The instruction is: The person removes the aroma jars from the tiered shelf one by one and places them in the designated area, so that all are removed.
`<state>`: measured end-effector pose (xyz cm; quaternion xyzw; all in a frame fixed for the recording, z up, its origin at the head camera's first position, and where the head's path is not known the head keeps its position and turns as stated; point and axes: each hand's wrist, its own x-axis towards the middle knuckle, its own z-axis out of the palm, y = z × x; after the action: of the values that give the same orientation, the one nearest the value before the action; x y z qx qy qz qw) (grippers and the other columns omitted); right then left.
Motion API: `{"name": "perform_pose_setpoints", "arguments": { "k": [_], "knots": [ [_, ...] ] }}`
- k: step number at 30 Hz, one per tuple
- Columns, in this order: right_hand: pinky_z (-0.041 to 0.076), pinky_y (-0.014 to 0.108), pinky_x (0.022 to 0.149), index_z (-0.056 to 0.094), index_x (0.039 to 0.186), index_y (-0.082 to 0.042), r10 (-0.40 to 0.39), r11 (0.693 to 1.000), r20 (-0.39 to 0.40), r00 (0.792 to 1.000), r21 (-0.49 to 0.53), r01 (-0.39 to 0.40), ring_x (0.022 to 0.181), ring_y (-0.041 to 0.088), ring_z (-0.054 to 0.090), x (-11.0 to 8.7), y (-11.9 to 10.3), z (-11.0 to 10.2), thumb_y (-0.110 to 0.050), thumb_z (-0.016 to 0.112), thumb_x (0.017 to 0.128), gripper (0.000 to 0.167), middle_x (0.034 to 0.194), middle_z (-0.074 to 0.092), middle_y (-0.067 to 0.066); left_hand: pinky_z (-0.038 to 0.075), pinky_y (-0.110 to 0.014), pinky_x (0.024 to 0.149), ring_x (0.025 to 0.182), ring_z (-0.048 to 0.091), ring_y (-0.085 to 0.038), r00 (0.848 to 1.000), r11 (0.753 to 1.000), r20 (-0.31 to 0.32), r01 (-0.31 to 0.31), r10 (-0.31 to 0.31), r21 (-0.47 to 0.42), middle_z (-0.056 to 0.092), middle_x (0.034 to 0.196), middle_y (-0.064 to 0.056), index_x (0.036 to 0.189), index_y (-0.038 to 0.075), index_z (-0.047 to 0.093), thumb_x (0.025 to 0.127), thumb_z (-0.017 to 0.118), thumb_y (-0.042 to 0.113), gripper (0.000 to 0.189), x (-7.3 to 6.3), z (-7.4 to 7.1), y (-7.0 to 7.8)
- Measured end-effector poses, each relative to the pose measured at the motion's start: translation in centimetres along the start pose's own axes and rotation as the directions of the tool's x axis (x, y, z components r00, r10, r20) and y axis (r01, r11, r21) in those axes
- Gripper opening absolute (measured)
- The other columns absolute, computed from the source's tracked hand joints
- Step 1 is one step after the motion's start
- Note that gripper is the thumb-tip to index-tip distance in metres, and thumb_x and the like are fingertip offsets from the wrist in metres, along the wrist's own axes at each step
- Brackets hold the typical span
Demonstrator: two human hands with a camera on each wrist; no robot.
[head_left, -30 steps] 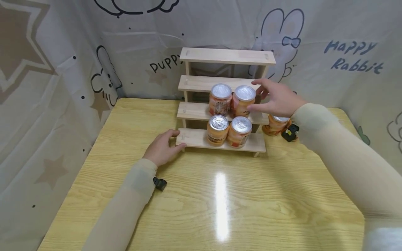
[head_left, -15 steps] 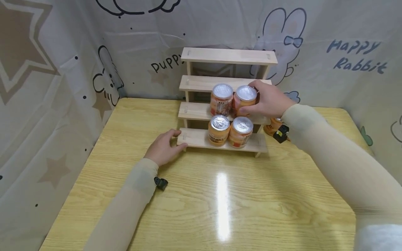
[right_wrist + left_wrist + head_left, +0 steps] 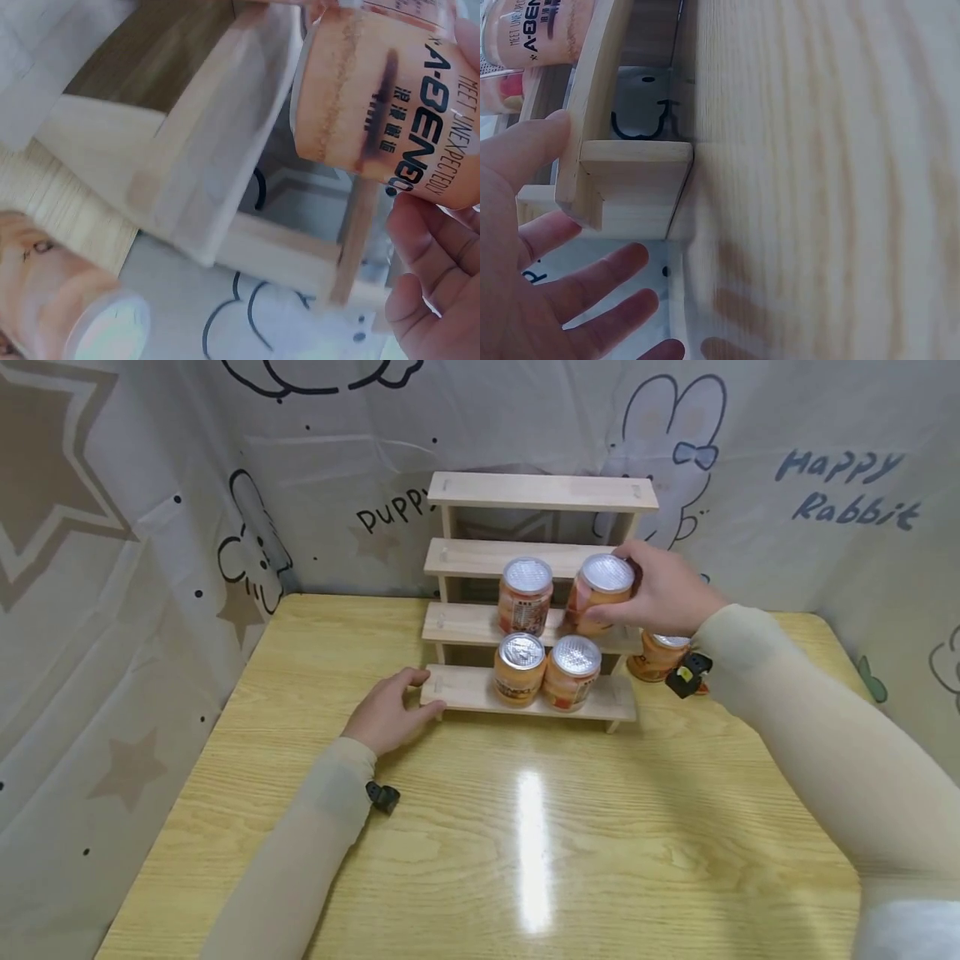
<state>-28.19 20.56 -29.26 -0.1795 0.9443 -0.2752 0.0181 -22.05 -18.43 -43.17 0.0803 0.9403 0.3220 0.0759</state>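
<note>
- By the right hand (image 3: 667, 589) the can (image 3: 597, 591) is firmly gripped, thumb in front, fingers curled behind; it is held slightly tilted at the second shelf (image 3: 467, 623), and whether its base touches the board cannot be told.
- By the left hand (image 3: 386, 714) the end of the lowest shelf (image 3: 465, 685) is lightly pinched between thumb and index finger, the other fingers spread free.
- The can is best brought upright and handled slowly, the rack (image 3: 540, 491) being braced meanwhile against sliding.
- The neighbouring can (image 3: 523, 612) should not be knocked; a gap is seen between the two.
- Below, the lowest shelf is occupied by two cans (image 3: 517, 685).
- Another can (image 3: 656, 658) is seen beyond the rack's right side, partly hidden.
</note>
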Motion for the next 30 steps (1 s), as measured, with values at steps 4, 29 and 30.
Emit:
{"name": "perform_pose_setpoints", "arguments": {
  "k": [4,29,30],
  "knots": [
    [0.050,0.052,0.089,0.044,0.138,0.003,0.002,1.000,-0.033,0.999,0.013,-0.002,0.106,0.033,0.058,-1.5,1.0,-0.7,-0.052,0.081,0.082,0.086,0.125,0.056,0.019,0.035,-0.054,0.114,0.143,0.039,-0.032,1.000,1.000,0.006,0.007,-0.007,-0.001,0.046,0.154,-0.003,0.148,0.023,0.048,0.091,0.059,0.068,0.073,-0.1,-0.1,0.0],
    [0.050,0.037,0.072,0.050,0.133,0.004,0.090,0.989,-0.035,0.995,-0.111,-0.094,0.093,0.030,0.061,-9.1,9.0,0.0,-0.049,0.085,0.078,0.084,0.114,0.062,0.020,0.035,-0.054,0.114,0.143,0.039,-0.031,1.000,1.000,0.022,0.006,-0.005,-0.021,0.047,0.152,-0.003,0.147,0.022,0.048,0.091,0.060,0.069,0.074,0.0,0.0,0.2],
    [0.051,0.039,0.074,0.050,0.133,0.004,0.085,0.989,-0.027,0.996,-0.115,-0.088,0.093,0.030,0.061,-9.1,9.2,0.4,-0.049,0.085,0.079,0.084,0.114,0.063,0.021,0.035,-0.054,0.114,0.143,0.039,-0.031,1.000,1.000,0.021,0.005,-0.005,-0.021,0.047,0.152,-0.003,0.147,0.022,0.048,0.091,0.059,0.068,0.074,0.0,-0.1,0.2]
  ]
}}
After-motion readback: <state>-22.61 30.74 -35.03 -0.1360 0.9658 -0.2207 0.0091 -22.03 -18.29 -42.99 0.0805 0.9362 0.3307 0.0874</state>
